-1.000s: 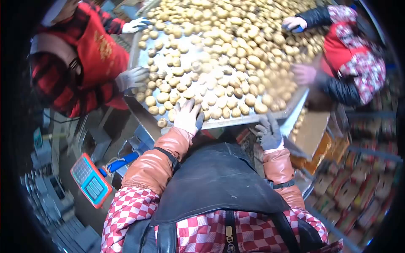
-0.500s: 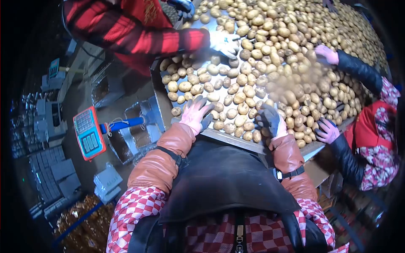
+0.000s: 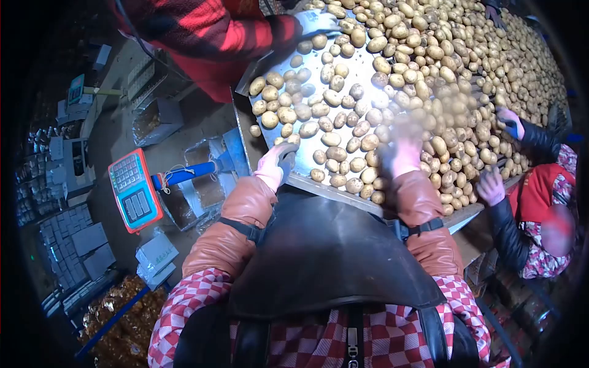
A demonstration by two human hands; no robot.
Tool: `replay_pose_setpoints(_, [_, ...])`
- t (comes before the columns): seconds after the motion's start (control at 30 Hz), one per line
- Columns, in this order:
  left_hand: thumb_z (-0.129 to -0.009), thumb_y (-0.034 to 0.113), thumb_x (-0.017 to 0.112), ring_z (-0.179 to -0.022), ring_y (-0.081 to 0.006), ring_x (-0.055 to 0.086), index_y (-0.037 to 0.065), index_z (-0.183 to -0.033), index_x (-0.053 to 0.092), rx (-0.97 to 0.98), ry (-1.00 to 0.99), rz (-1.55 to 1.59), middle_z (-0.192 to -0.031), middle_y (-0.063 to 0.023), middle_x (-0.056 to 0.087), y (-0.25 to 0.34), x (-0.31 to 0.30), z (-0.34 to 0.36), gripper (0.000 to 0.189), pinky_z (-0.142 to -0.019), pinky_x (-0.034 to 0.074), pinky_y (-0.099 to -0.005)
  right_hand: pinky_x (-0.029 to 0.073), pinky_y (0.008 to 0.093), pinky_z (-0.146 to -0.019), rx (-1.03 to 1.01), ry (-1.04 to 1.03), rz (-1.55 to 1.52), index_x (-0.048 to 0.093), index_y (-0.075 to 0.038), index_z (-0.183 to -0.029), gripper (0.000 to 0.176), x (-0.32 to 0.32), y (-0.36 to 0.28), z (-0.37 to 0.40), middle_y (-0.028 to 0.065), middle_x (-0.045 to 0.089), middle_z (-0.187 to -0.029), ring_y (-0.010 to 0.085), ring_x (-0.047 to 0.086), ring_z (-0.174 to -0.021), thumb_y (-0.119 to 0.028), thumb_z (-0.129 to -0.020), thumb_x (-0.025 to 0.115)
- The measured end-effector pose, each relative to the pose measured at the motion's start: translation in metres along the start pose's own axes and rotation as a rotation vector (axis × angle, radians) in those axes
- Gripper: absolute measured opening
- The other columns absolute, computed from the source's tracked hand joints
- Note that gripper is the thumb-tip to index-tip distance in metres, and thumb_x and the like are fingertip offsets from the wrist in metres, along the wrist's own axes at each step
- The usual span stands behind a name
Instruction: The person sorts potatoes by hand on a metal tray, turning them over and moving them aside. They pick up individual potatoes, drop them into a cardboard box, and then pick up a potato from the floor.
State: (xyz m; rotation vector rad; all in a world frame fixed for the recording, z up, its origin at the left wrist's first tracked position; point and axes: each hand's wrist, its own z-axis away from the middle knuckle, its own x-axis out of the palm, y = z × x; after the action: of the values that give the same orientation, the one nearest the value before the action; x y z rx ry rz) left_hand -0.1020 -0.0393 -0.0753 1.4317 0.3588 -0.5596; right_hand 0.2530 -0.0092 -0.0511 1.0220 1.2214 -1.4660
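Head view, single entry. Left hand (image 3: 275, 163), in a pink glove with a dark palm, lay at the near rim of the grey sheet-metal sorting table (image 3: 361, 72), lower centre of the frame; its fingers lay together and bent onto the metal, clasping nothing, just beside the nearest loose tubers. Right hand (image 3: 402, 154), also pink-gloved, was over the table right of centre, among the tubers; it was blurred, so whether its fingers were apart or closed could not be told. Small round yellow-brown potatoes (image 3: 429, 55) covered the table from centre to the upper right, sparse near the hands and densely heaped farther up. A co-worker's white-gloved hand (image 3: 316, 23) on a red-and-black plaid sleeve reached onto the table at top centre. A second co-worker's pink-gloved hands (image 3: 510, 122) were at the right edge of the table. A red-framed weighing scale with a blue keypad (image 3: 134, 191) stood on the floor at left. Grey stacked cartons (image 3: 80, 240) lay at lower left.
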Motion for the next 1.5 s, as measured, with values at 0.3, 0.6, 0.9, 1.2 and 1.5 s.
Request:
replay_pose_setpoints(0.3, [-0.100,0.012,0.044,-0.118,-0.0382,0.061,0.011,-0.137,0.055,-0.655,0.423,-0.480,-0.124,-0.0208,0.065,-0.090,-0.051,-0.024,0.039,-0.105,0.047,-0.0442,0.028,0.0539,-0.117,-0.161,-0.257,-0.216,0.060,-0.020,-0.135,0.046,0.013,-0.012,0.030,0.0077,0.060,-0.137,0.0377,0.042,-0.138,-0.032,-0.090,0.064])
replay_pose_setpoints(0.6, [-0.100,0.022,0.045,-0.124,-0.0360,0.058,0.011,-0.125,0.064,-0.997,0.028,-0.368,-0.126,-0.0181,0.065,-0.196,-0.027,-0.003,0.034,-0.101,0.049,-0.0439,0.049,0.0393,-0.100,-0.057,-0.112,-0.441,0.066,-0.013,-0.127,0.037,-0.005,-0.045,0.029,0.0139,0.069,-0.120,0.0321,0.064,-0.114,-0.019,-0.090,0.066])
replay_pose_setpoints(0.9, [-0.097,0.020,0.049,-0.120,-0.0374,0.060,0.011,-0.123,0.067,-1.087,0.018,-0.353,-0.123,-0.0194,0.067,-0.201,-0.046,0.033,0.033,-0.099,0.050,-0.0445,0.051,0.0423,-0.091,-0.573,-0.089,-0.318,0.061,-0.016,-0.127,0.042,-0.013,-0.141,-0.026,0.0128,0.065,-0.113,0.0335,0.061,-0.108,-0.011,-0.085,0.063])
replay_pose_setpoints(1.2, [-0.097,0.017,0.046,-0.124,-0.0377,0.058,0.009,-0.125,0.066,-0.960,-0.077,-0.522,-0.127,-0.0216,0.064,-0.203,-0.065,0.040,0.035,-0.104,0.048,-0.0446,0.050,0.0436,-0.095,-0.470,-0.212,0.123,0.060,-0.022,-0.127,0.043,0.036,-0.182,-0.047,0.0126,0.059,-0.118,0.0335,0.059,-0.110,-0.018,-0.084,0.061])
replay_pose_setpoints(1.5, [-0.095,0.013,0.055,-0.134,-0.0355,0.048,0.008,-0.143,0.048,-0.484,0.206,-0.598,-0.142,-0.0193,0.053,-0.119,-0.075,-0.025,0.048,-0.114,0.035,-0.0454,0.054,0.0436,-0.096,0.264,-0.688,-2.151,0.032,-0.003,-0.153,0.069,0.010,-0.086,-0.016,0.0200,0.051,-0.140,0.0352,0.061,-0.116,-0.008,-0.090,0.057])
